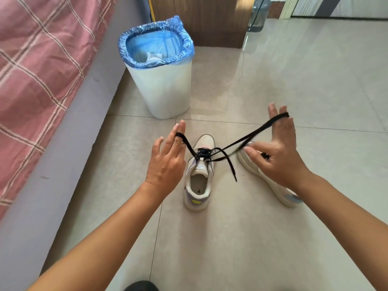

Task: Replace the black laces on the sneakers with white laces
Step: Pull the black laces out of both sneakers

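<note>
Black lace [247, 139] flat, half-unthreaded from cream sneaker [198, 175] | looped over straight fingers of left hand [168, 162], right hand [281, 156]

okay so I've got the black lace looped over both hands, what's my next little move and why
Probably pull both hands apart. The black lace loops over straight fingers of the left hand and right hand, yet remains threaded through the upright sneaker.
</note>
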{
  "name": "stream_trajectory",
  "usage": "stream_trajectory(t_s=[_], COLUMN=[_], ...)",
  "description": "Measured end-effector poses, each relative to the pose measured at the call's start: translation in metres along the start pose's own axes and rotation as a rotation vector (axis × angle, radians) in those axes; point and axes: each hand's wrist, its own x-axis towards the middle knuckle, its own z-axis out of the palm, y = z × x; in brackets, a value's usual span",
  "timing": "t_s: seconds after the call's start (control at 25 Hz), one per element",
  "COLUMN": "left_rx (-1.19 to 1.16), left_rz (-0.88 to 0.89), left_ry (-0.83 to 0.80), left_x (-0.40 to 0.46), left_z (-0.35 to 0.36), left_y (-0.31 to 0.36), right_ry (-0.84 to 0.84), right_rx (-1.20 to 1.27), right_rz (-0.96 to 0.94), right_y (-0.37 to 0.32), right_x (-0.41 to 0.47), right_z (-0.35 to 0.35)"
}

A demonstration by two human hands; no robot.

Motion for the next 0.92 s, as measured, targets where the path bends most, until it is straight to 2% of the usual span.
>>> stream_trajectory(t_s=[0.12, 0.24, 0.36, 0.4, 0.52, 0.56, 0.6, 0.64, 0.72, 0.76, 0.8, 0.92], left_rx=[-0.072, -0.35, -0.506, -0.6, -0.972, -1.006, -0.975, -0.939, -0.83, -0.776, -0.756, -0.8], left_rz=[0.047, -0.029, -0.096, -0.182, -0.622, -0.682, -0.665, -0.573, -0.265, -0.172, -0.155, -0.296], left_ry=[0.088, 0.16, 0.176, 0.183, 0.204, 0.202, 0.192, 0.184, 0.18, 0.175, 0.168, 0.151], left_x=[0.004, 0.013, 0.011, 0.01, 0.021, 0.027, 0.032, 0.035, 0.04, 0.042, 0.044, 0.045], left_z=[-0.005, -0.013, -0.009, -0.01, -0.018, -0.019, -0.019, -0.019, -0.014, -0.011, -0.011, -0.018], left_y=[-0.005, -0.006, -0.009, -0.006, 0.008, 0.01, 0.01, 0.01, 0.007, 0.005, 0.005, 0.008], right_ry=[0.148, 0.244, 0.298, 0.346, 0.458, 0.481, 0.497, 0.506, 0.535, 0.549, 0.546, 0.519], right_rx=[-0.16, -0.168, -0.234, -0.246, -0.315, -0.36, -0.407, -0.449, -0.528, -0.543, -0.538, -0.472], right_rz=[-0.048, -0.116, -0.236, -0.244, -0.258, -0.257, -0.251, -0.246, -0.253, -0.26, -0.259, -0.282], right_y=[0.012, 0.015, 0.014, 0.012, 0.016, 0.021, 0.024, 0.028, 0.031, 0.031, 0.03, 0.035], right_x=[0.008, 0.015, 0.018, 0.02, 0.027, 0.03, 0.032, 0.033, 0.034, 0.036, 0.038, 0.043], right_z=[0.008, -0.002, -0.009, -0.01, -0.008, -0.007, -0.005, -0.003, 0.001, 0.001, -0.001, -0.011])
